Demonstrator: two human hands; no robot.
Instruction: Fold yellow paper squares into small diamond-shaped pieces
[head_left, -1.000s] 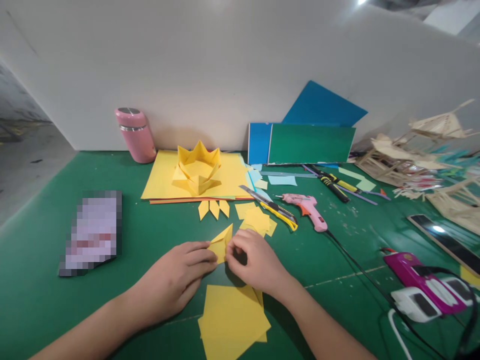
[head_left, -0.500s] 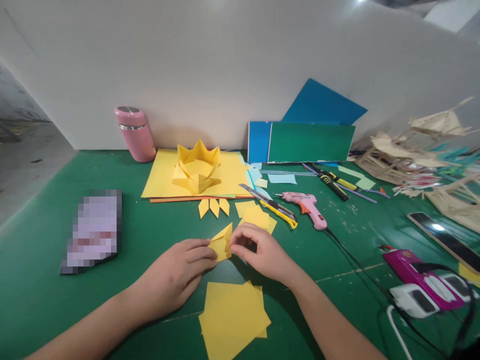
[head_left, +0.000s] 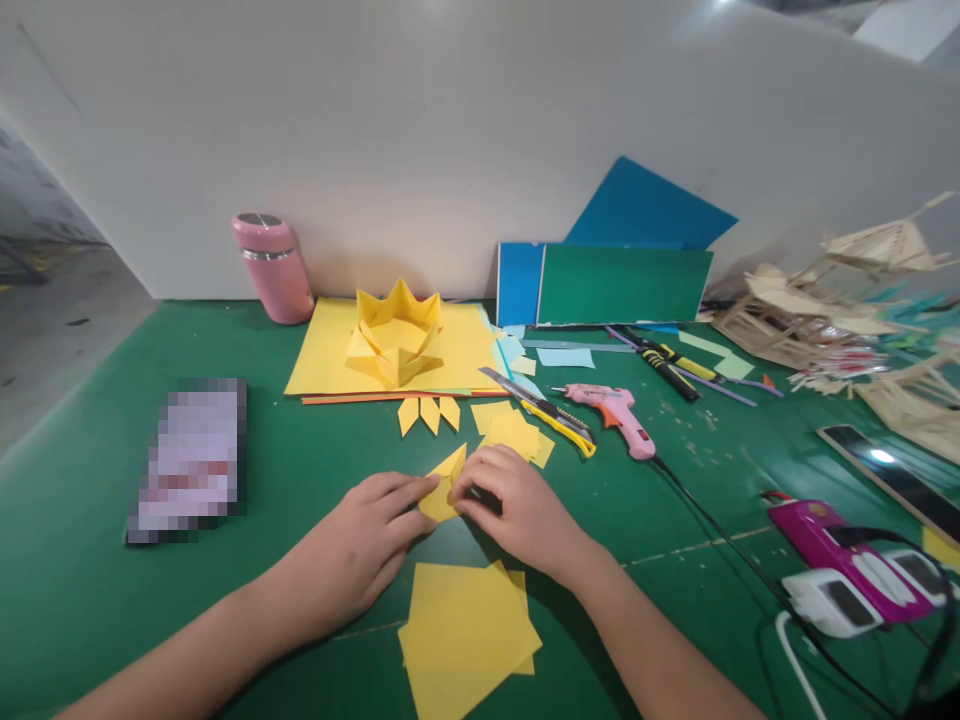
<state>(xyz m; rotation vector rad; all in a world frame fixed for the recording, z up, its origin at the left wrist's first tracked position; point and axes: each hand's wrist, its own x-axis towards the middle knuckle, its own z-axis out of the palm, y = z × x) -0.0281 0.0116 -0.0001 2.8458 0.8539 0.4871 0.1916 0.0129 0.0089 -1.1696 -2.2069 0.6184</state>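
Pressing with the slightly spread fingers of our left hand (head_left: pixel 367 545), we steady a folded yellow paper (head_left: pixel 437 502) on the green surface (head_left: pixel 337 440), around its middle and well in from the far edge. Our right hand (head_left: pixel 521 515) is curled, thumb and fingertips at the paper's right side; we cannot tell whether they pinch it. Toward the near edge lie overlapping yellow sheets (head_left: pixel 469 640). Beyond the paper we have 3 small folded pieces (head_left: pixel 429 415), with yellow squares (head_left: pixel 514 435), a yellow-handled cutter (head_left: pixel 566 430) and a pink glue gun (head_left: pixel 613 408) to their right. Near the far edge, a pointed yellow paper ring (head_left: pixel 397 365) sits on stacked sheets (head_left: pixel 322 360); a pink flask (head_left: pixel 274 275) stands left of it, toward the far left corner.
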